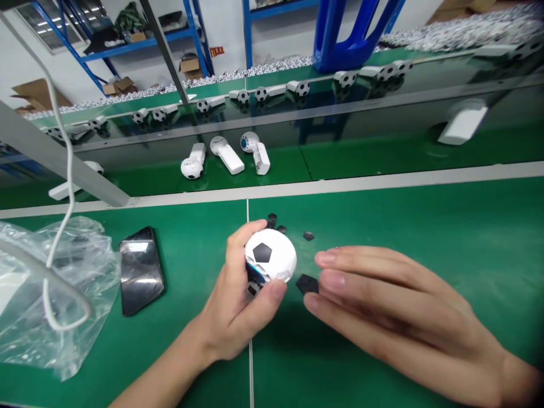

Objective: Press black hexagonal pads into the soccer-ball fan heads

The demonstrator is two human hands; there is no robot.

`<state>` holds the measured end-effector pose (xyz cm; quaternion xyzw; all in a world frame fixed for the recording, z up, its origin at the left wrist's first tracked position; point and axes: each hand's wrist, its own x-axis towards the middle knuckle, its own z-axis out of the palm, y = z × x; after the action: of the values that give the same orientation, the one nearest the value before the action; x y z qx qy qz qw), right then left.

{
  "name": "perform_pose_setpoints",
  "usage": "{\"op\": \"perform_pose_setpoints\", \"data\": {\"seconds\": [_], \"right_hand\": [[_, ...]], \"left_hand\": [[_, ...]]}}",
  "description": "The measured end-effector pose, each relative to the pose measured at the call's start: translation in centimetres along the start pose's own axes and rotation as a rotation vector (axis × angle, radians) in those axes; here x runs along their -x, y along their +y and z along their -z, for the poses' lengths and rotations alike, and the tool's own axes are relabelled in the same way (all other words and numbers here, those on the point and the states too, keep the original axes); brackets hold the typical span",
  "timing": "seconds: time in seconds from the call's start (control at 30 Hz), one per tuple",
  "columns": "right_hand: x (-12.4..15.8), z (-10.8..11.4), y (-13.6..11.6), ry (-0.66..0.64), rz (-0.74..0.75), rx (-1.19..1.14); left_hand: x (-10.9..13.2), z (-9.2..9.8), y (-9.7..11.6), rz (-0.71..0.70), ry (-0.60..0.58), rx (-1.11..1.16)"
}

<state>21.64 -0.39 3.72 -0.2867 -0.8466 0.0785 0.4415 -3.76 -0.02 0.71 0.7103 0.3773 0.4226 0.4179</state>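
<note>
My left hand grips a white ball-shaped piece with soccer-ball markings, its fingers on the left and thumb across the lower front. A black pentagon patch sits on its top, and the lower side shows a torn or open edge with dark and blue inside. My right hand lies flat and open to the right, fingertips just beside a loose black pentagon patch on the green mat. Several smaller black patches lie beyond the ball.
Left of my hands lie a black smartphone and a crumpled clear plastic bag, with a white cable hanging above. Several white soccer-ball handheld devices stand on a glass-topped green shelf ahead. Blue racks and cardboard boxes stand behind.
</note>
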Motion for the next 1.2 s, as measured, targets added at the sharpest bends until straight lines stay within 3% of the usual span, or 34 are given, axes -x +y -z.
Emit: {"op": "perform_pose_setpoints", "data": {"seconds": [0.1,0.17,0.37,0.5,0.6,0.8,0.93,1.13,1.2], "right_hand": [[-0.5,-0.8,0.4,-0.007,0.007,-0.069],[-0.6,-1.6,0.4,0.012,-0.064,-0.21],[-1.0,-3.4,-1.1,0.15,-0.576,-0.602],[-1.1,-3.6,-1.5,0.131,-0.75,-0.726],[-0.9,-4.0,-1.1,0.159,-0.767,-0.745],[-0.2,-4.3,-0.6,-0.026,-0.873,-1.017],[0.3,-4.4,-1.5,0.034,-0.786,-0.849],[1.0,-4.9,-3.1,0.122,-0.638,-0.676],[0.9,-5.0,-3.1,0.129,-0.612,-0.675]], "left_hand": [[0.0,0.0,0.2,0.022,-0.014,0.003],[0.0,-0.1,0.4,0.038,-0.015,0.031],[0.2,-0.7,0.6,0.123,0.003,0.125],[0.1,-0.9,0.8,0.154,0.044,0.137],[0.0,-1.1,1.0,0.156,0.038,0.156],[0.0,-1.3,0.8,0.082,-0.046,0.21],[0.2,-1.6,1.0,-0.008,-0.054,0.197],[0.8,-3.1,1.8,-0.117,0.127,0.003],[1.0,-3.2,1.8,-0.116,0.138,-0.002]]}}
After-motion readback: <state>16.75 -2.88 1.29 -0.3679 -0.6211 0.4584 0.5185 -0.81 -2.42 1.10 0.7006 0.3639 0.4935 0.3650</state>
